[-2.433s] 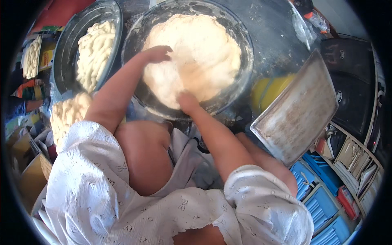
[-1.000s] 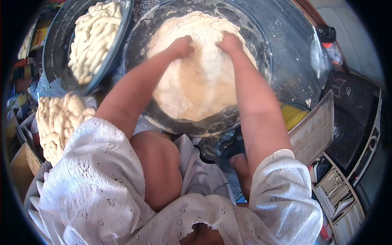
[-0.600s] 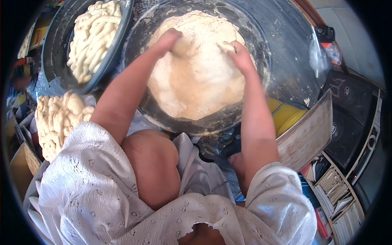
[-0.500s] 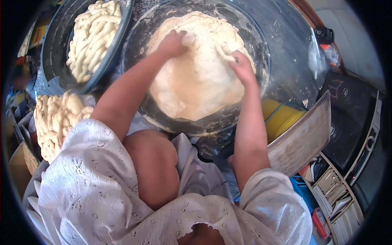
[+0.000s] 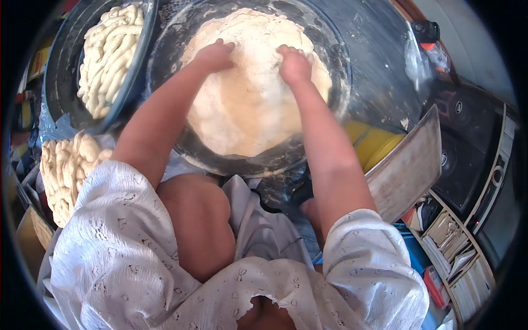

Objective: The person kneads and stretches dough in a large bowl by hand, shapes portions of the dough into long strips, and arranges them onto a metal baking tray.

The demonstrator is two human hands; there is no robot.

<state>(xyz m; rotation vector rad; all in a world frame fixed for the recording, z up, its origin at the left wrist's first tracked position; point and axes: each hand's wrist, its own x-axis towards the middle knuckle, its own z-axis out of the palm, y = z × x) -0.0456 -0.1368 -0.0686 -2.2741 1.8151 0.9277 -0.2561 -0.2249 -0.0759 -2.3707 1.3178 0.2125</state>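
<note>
A wide round dark basin [image 5: 324, 118] in front of me holds a broad, pale, floury mass [image 5: 258, 110] with a tan patch down its middle. My left hand [image 5: 215, 56] rests on the upper left of this mass, its fingers apart and pointing inward. Opposite it, my right hand [image 5: 295, 66] lies on the upper right, fingers spread against the floury surface. No dough strip shows clearly in either hand. At the far left, a dark tub [image 5: 129, 91] holds a heap of pale dough ropes [image 5: 110, 58].
Beside my left arm sits a block of twisted, browner dough pieces [image 5: 69, 170]. On the right lean a worn board [image 5: 407, 165] and a yellow container [image 5: 368, 146]. Black speakers [image 5: 462, 143] and a shelf of papers [image 5: 456, 253] stand farther right. Plastic bags [image 5: 418, 60] hang beyond the basin.
My right hand has moved left and up, and the pale dough strip it pinched no longer shows. My left hand stays over the same part of the mass. The whole view has shifted slightly.
</note>
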